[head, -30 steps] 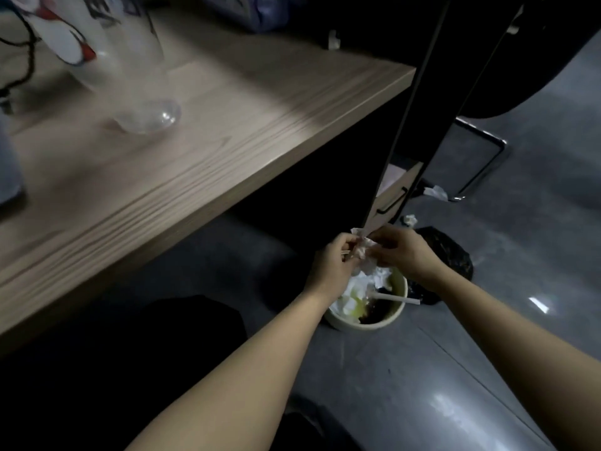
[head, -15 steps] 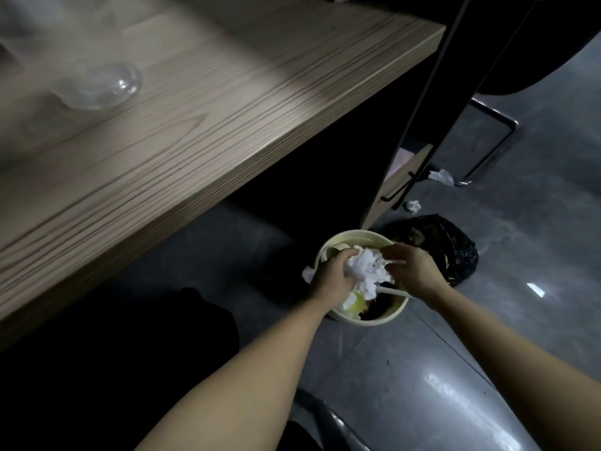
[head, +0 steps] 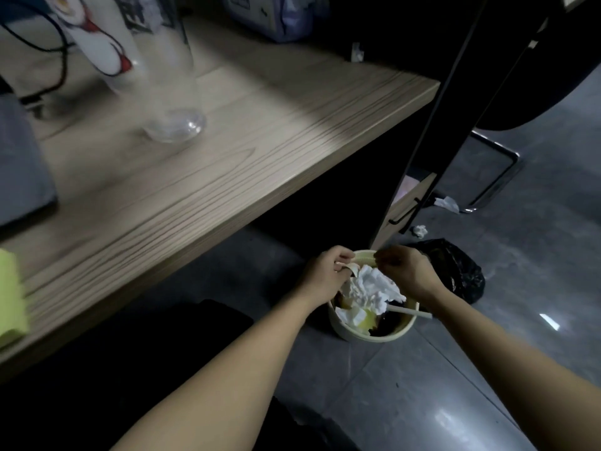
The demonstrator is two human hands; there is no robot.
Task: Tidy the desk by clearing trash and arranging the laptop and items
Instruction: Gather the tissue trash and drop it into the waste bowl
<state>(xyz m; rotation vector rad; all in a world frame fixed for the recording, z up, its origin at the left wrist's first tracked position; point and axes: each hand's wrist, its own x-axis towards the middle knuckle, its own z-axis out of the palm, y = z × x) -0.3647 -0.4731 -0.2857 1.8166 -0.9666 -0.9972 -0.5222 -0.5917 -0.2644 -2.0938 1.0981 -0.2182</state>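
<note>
A cream paper bowl point(head: 374, 336) stands on the floor beside the desk point(head: 227, 164). It holds crumpled white tissue point(head: 374, 291), dark leftovers and a white plastic spoon point(head: 411, 312). My left hand point(head: 325, 275) pinches the bowl's far-left rim, which looks bent inward there. My right hand point(head: 406, 271) has curled fingers on the far rim just opposite. On the desk are a grey laptop point(head: 22, 164) at the left edge and a clear plastic cup point(head: 175, 125).
A black plastic bag point(head: 455, 271) lies on the floor right behind the bowl. Two tissue scraps point(head: 448, 203) point(head: 419, 231) lie near a chair's metal base point(head: 497, 177) and a partly open drawer point(head: 413, 203). A yellow-green cloth point(head: 9, 297) sits at the desk's near left.
Both hands held the white tissue above the bowl; now the tissue lies in the bowl and the hands have shifted to its far rim.
</note>
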